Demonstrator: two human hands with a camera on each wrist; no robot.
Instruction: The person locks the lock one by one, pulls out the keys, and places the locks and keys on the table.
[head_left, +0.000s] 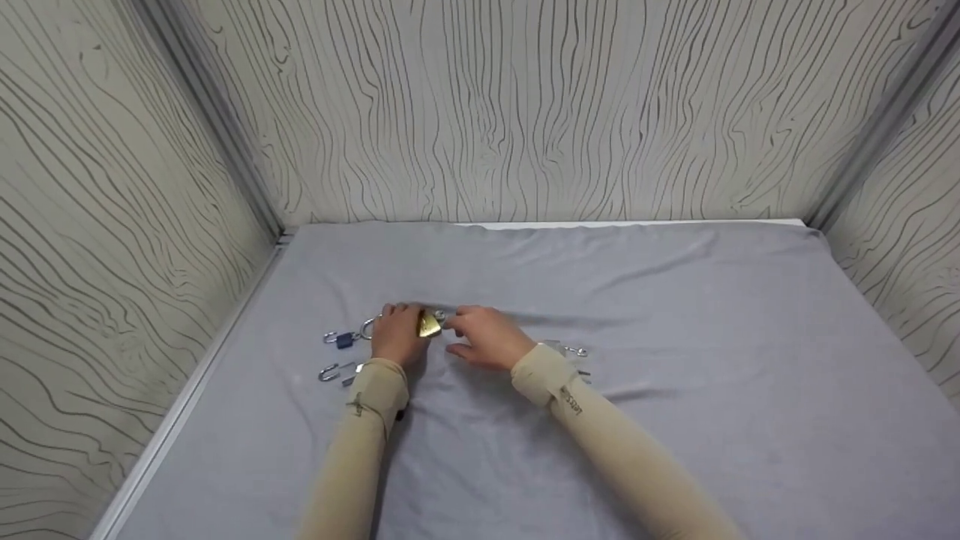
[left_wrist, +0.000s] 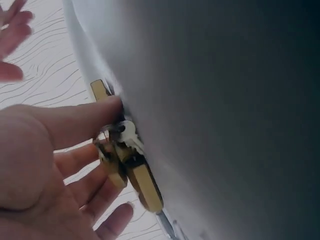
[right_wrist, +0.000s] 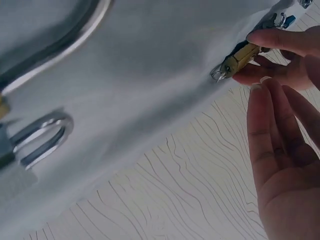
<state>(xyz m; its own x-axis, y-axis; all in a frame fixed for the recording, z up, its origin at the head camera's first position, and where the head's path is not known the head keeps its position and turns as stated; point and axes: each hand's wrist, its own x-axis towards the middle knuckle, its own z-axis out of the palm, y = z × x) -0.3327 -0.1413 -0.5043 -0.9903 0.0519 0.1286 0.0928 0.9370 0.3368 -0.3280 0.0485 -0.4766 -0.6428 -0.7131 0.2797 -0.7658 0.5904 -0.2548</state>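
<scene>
Dial: twelve is pointing toward the back wall [head_left: 525, 112]; the brass padlock [head_left: 430, 325] is marking the centre.
Silver shackle: at about eight o'clock, the silver shackle [head_left: 328, 373] is lying on the grey cloth [head_left: 675, 450].
Blue padlock: the blue padlock [head_left: 344, 340] is resting near nine o'clock, its metal loop sitting on its outer side.
Left hand: the left hand [head_left: 397, 335] is reaching over from seven o'clock, thumb and fingers pinching the brass padlock.
Key: in the left wrist view, a silver key [left_wrist: 128, 132] is showing beside the thumb tip; several brass surfaces are showing too, and I cannot tell whether they are separate locks.
Brass padlock: it is sitting between the hands, at the left hand's three o'clock, so the left is the nearer one; in the right wrist view its long axis is slanting from about two to about eight.
Right hand: at three o'clock, the right hand [head_left: 491, 337] is holding nothing, fingers extending toward the brass padlock; I cannot tell whether a fingertip is touching it.
Metal pieces: farther out at three, small metal pieces [head_left: 577, 351] are lying beside the right sleeve [head_left: 622, 442].
</scene>
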